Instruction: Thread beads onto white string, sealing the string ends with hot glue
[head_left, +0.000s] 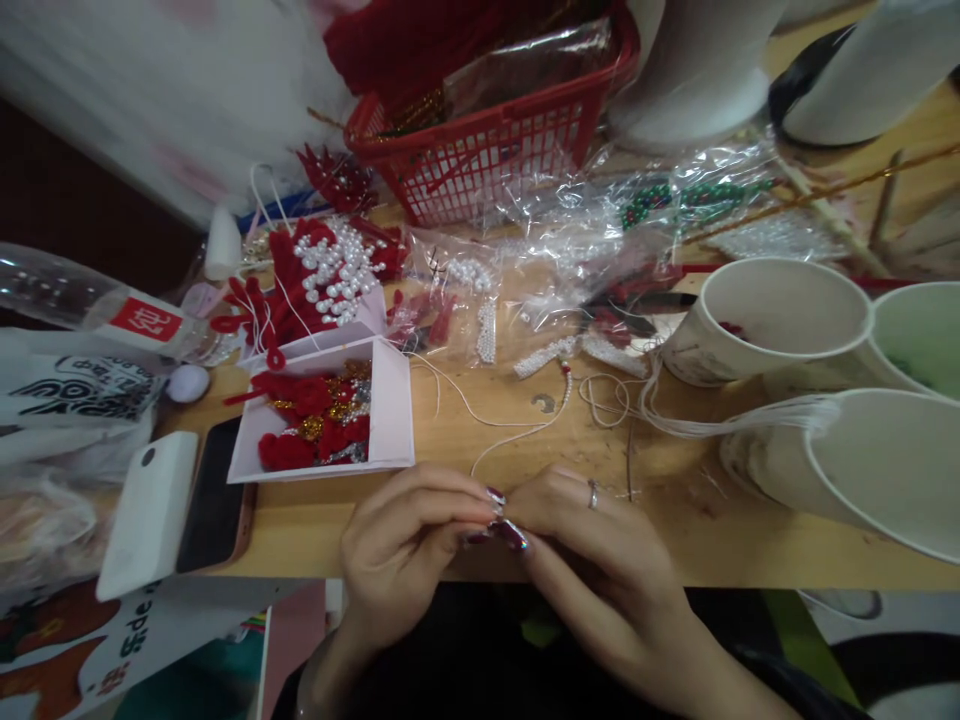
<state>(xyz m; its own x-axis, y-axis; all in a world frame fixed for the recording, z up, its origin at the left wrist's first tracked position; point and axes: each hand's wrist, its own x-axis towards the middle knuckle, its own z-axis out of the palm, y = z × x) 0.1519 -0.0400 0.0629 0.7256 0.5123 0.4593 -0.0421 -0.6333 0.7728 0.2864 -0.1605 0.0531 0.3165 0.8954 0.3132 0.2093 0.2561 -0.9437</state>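
Pinching fingertips (513, 536) together, both hands (397, 545) (604, 545)

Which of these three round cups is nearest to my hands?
The lower white round cup, nearest your right hand; the upper white cup, holding red bits, and the cup with green interior stand farther back.

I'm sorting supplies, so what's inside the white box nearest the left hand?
The white box holds red fuzzy pieces, gold bits and silver bits; whatever lies beneath them is covered and cannot be seen.
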